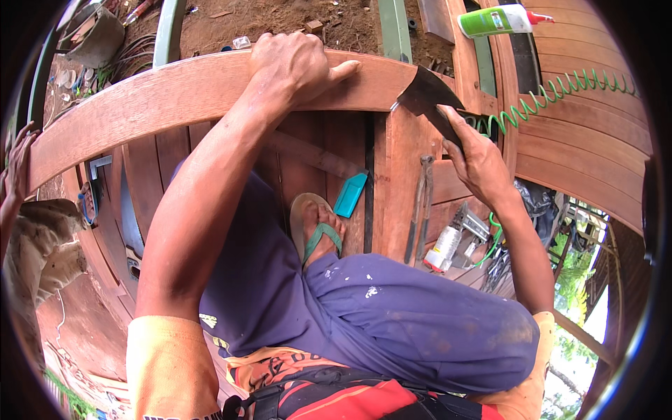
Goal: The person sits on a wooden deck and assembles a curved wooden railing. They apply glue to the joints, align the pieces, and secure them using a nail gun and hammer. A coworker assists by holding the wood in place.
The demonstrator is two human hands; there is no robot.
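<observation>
A long reddish-brown wooden board (175,89) runs across in front of me, slightly bowed by the lens. My left hand (290,68) is closed over its top edge, fingers wrapped over the far side and thumb stretched to the right. In my right hand (479,157) is a broad-bladed knife (430,93) with a dark, wide blade, gripped at its handle. The blade lies against the board's right end, its tip pointing up and left. At the board's far left end, another person's hand (17,164) rests on or near the wood.
A glue bottle (493,21) lies on planks at the upper right, above a green coiled hose (553,96). Near my sandalled foot (320,227) is a turquoise plastic piece (351,194). Long-handled pincers (420,210) and a white bottle (444,248) lie right of it. Pale green beams (394,31) stand beyond.
</observation>
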